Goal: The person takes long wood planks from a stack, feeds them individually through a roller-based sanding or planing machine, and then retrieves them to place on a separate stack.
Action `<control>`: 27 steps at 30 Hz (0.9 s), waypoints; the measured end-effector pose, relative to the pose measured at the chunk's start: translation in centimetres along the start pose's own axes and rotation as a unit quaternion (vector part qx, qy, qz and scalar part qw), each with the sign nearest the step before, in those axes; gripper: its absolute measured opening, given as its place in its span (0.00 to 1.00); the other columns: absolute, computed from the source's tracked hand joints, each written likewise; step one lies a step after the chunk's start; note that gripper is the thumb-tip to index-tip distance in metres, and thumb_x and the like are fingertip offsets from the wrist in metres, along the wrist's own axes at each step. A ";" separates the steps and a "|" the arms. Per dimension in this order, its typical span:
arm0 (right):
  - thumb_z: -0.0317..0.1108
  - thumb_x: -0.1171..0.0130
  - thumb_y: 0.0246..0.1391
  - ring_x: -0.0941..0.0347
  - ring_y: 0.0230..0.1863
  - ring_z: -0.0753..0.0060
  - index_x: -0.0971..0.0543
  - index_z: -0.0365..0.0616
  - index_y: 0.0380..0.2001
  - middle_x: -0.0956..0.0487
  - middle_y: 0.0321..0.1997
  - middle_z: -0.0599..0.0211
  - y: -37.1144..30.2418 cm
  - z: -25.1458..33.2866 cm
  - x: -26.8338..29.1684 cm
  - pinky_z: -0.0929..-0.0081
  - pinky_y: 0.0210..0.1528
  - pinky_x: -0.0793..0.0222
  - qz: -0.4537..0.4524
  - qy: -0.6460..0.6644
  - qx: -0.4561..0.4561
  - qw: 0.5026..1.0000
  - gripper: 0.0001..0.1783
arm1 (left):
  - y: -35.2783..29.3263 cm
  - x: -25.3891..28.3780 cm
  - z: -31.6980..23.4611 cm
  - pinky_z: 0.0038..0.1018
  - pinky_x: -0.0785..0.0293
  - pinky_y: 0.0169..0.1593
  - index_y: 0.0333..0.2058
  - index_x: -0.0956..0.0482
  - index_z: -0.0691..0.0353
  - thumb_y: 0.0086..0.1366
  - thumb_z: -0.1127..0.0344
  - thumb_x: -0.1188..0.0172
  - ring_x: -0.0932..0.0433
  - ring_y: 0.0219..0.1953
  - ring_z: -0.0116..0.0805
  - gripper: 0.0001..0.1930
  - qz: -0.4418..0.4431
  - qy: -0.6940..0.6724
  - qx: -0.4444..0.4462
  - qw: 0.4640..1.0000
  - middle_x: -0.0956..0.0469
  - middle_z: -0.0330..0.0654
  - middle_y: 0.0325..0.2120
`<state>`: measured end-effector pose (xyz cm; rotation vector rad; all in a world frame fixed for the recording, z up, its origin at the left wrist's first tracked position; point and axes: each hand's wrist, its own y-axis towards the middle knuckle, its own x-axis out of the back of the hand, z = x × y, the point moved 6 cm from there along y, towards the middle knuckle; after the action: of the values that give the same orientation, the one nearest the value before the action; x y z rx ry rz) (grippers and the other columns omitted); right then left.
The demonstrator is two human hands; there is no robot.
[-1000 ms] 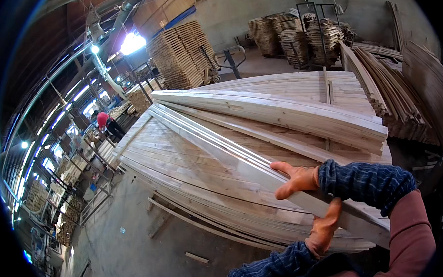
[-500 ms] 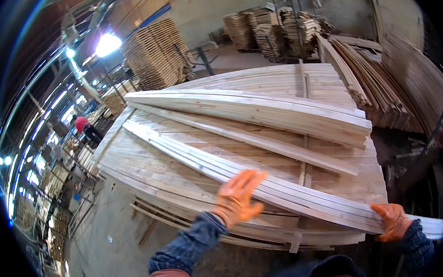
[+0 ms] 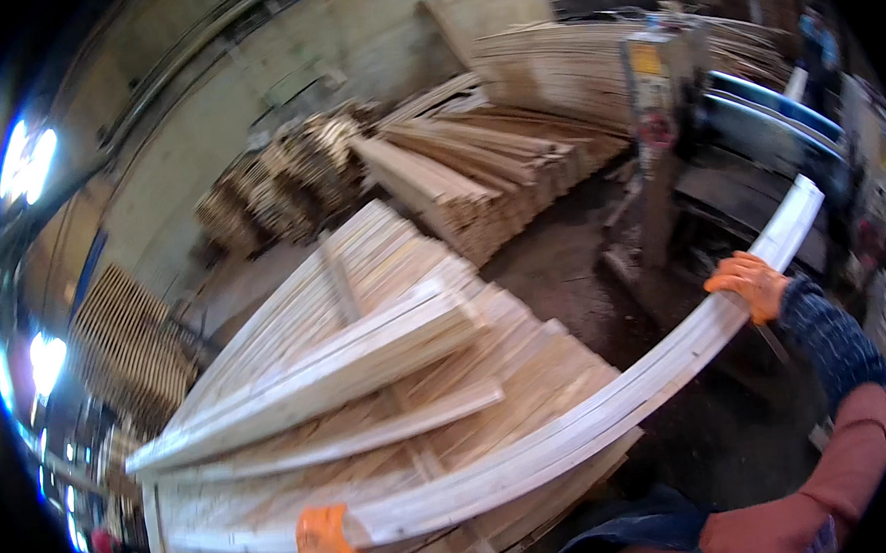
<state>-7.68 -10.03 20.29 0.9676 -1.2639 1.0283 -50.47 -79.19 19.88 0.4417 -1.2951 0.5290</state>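
Observation:
A bundle of long, pale wooden boards (image 3: 562, 450) runs from the lower left up to the right, bent in the picture by the lens. My left hand (image 3: 323, 536), in an orange glove, wraps over the bundle near the bottom of the view. Farther along, my orange-gloved right hand (image 3: 751, 285) grips it close to its right end, which sticks out beyond the stack. Under the bundle's left part lies a wide stack of planks (image 3: 537, 342). On that stack rest a thicker group of boards (image 3: 318, 383) and a single board (image 3: 430, 417).
At the right stands a machine (image 3: 771, 139) with blue and grey metal parts, near the bundle's right end. More lumber (image 3: 478, 175) is piled beyond the stack, with piled wood (image 3: 287, 174) along the wall. A slatted wood stack (image 3: 131, 343) stands at left.
My view has turned right, bringing the machine into sight. The bundle's right end has swung out past the stack toward the machine, held by my right hand. My left hand has closed around the boards.

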 end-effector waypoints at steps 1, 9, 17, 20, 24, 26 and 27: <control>0.21 0.20 0.24 0.38 0.75 0.54 0.26 0.59 0.65 0.25 0.68 0.63 0.0 -1.2 -1.0 0.58 0.83 0.55 0.015 -0.014 -0.019 1.000 0.56 | -0.9 0.0 -1.1 0.50 0.26 0.57 0.56 0.22 0.61 0.44 0.46 0.23 0.21 0.51 0.57 0.41 -0.052 0.019 -0.016 0.998 0.18 0.55 0.48; 0.13 0.24 0.32 0.46 0.81 0.58 0.28 0.65 0.66 0.31 0.74 0.69 -3.6 -11.4 -6.4 0.59 0.85 0.59 0.054 -0.053 -0.107 0.991 0.55 | -5.1 3.8 -16.2 0.49 0.27 0.54 0.45 0.17 0.59 0.52 0.56 0.31 0.24 0.48 0.57 0.22 0.083 -0.023 -0.083 0.993 0.21 0.51 0.43; 0.23 0.20 0.33 0.50 0.83 0.51 0.33 0.54 0.73 0.37 0.80 0.59 -4.7 -18.7 -10.2 0.50 0.84 0.55 0.051 -0.043 -0.139 0.988 0.59 | -5.4 9.7 -33.0 0.48 0.26 0.53 0.49 0.20 0.62 0.48 0.59 0.32 0.22 0.47 0.56 0.27 -0.010 -0.151 -0.011 0.988 0.19 0.51 0.42; 0.24 0.20 0.34 0.47 0.81 0.45 0.32 0.52 0.71 0.35 0.78 0.53 -4.1 -14.9 -9.9 0.47 0.83 0.53 0.017 -0.020 -0.041 0.999 0.57 | -3.6 5.5 -38.2 0.49 0.30 0.60 0.53 0.23 0.61 0.50 0.56 0.32 0.25 0.55 0.57 0.31 0.077 -0.156 0.072 0.982 0.21 0.53 0.47; 0.32 0.22 0.21 0.33 0.69 0.36 0.24 0.51 0.59 0.23 0.63 0.49 -3.9 -7.3 -12.5 0.39 0.78 0.46 0.003 0.005 0.173 0.985 0.51 | 1.1 0.4 -45.5 0.50 0.27 0.58 0.59 0.27 0.67 0.52 0.49 0.29 0.20 0.50 0.56 0.40 0.139 -0.244 0.007 0.960 0.19 0.57 0.43; 0.34 0.23 0.19 0.32 0.67 0.41 0.27 0.54 0.63 0.24 0.63 0.53 -4.0 -1.9 -13.5 0.36 0.77 0.50 0.050 -0.008 0.215 0.975 0.56 | 1.7 -1.8 -47.9 0.46 0.29 0.61 0.60 0.28 0.67 0.49 0.51 0.28 0.22 0.54 0.53 0.42 0.143 -0.279 0.024 0.949 0.19 0.55 0.46; 0.38 0.23 0.23 0.33 0.68 0.46 0.30 0.57 0.66 0.26 0.64 0.56 -4.1 -2.0 -16.1 0.37 0.79 0.57 0.066 0.004 0.220 0.973 0.57 | 2.9 -3.0 -49.1 0.45 0.30 0.62 0.63 0.30 0.66 0.49 0.50 0.28 0.23 0.57 0.52 0.44 0.191 -0.279 0.010 0.941 0.21 0.54 0.50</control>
<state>-3.60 -10.25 4.09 1.2224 -1.1245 1.4538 -14.42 -48.51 6.21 0.3691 -1.9464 0.7762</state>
